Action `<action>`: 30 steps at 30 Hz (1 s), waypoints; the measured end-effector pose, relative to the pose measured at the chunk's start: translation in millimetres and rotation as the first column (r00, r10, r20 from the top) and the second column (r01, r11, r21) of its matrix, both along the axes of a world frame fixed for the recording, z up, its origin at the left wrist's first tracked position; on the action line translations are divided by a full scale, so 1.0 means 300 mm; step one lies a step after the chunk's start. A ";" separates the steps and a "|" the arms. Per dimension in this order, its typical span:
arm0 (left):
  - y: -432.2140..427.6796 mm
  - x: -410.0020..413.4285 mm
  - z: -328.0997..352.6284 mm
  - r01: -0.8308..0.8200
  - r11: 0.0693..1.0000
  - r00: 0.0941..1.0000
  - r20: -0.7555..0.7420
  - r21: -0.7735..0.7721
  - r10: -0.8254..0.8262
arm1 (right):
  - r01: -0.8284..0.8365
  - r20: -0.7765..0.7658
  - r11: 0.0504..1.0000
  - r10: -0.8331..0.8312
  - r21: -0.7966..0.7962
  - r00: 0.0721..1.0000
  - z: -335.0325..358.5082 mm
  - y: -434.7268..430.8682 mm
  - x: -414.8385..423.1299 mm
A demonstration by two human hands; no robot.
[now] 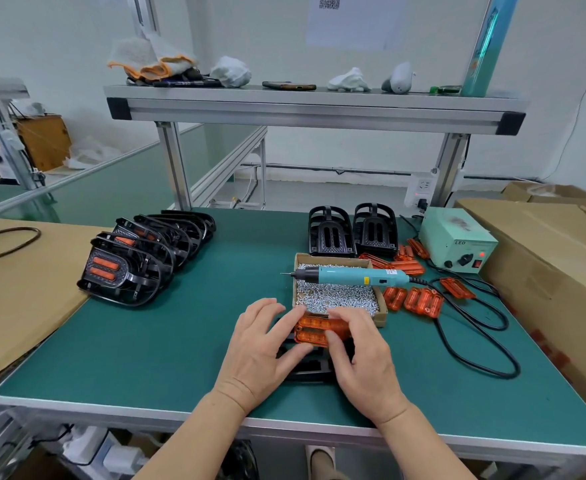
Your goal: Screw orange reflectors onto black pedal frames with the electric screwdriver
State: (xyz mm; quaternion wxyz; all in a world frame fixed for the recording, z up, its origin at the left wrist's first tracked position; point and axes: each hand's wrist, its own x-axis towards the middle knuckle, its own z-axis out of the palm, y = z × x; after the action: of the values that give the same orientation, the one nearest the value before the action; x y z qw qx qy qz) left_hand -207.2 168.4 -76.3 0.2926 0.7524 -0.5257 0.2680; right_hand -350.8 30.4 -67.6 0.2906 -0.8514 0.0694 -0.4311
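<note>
An orange reflector (314,330) lies on a black pedal frame (305,370) near the table's front edge. My left hand (262,351) touches its left end with fingers and thumb. My right hand (360,355) pinches its right end between curled fingers and thumb. The teal electric screwdriver (352,275) lies untouched across a cardboard box of screws (336,296), tip pointing left. Both hands hide much of the frame.
Loose orange reflectors (419,299) lie right of the screw box. Two bare pedal frames (352,230) stand behind it. A row of finished pedals (135,258) sits at left. A power supply (457,239), its cable (475,337) and cardboard boxes (544,265) fill the right side.
</note>
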 end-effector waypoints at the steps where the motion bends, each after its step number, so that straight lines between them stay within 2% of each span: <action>1: -0.001 0.000 0.001 0.004 1.000 1.000 -0.003 -0.005 -0.004 | 0.009 -0.007 0.999 -0.008 0.037 1.000 0.002 0.003 0.000; 3: 0.002 -0.001 0.004 0.004 1.000 1.000 -0.015 -0.004 -0.004 | 0.008 -0.018 0.997 -0.007 0.079 1.000 0.004 0.011 0.000; 13: 0.015 -0.019 0.034 0.044 0.998 0.995 -0.096 0.045 -0.040 | 0.082 0.022 0.996 -0.083 0.035 0.996 0.007 -0.004 0.006; 18: 0.016 -0.022 0.041 0.069 0.996 0.990 -0.130 0.061 -0.061 | 0.214 -0.003 0.975 -0.214 -0.057 0.977 0.002 -0.015 0.009; 22: 0.018 -0.025 0.045 0.065 0.995 0.988 -0.147 0.080 -0.053 | 0.260 0.013 0.963 -0.260 -0.066 0.966 0.007 -0.019 0.014; 30: 0.017 -0.028 0.048 0.020 0.991 0.990 -0.139 0.131 -0.001 | 0.226 -0.080 0.965 -0.237 -0.130 0.968 0.000 -0.015 0.019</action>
State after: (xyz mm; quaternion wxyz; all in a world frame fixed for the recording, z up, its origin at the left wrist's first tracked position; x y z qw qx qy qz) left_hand -215.6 173.5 -61.8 0.2795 0.7841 -0.5247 0.1784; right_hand -345.1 25.9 -67.7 0.1827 -0.8728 0.1562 -0.4247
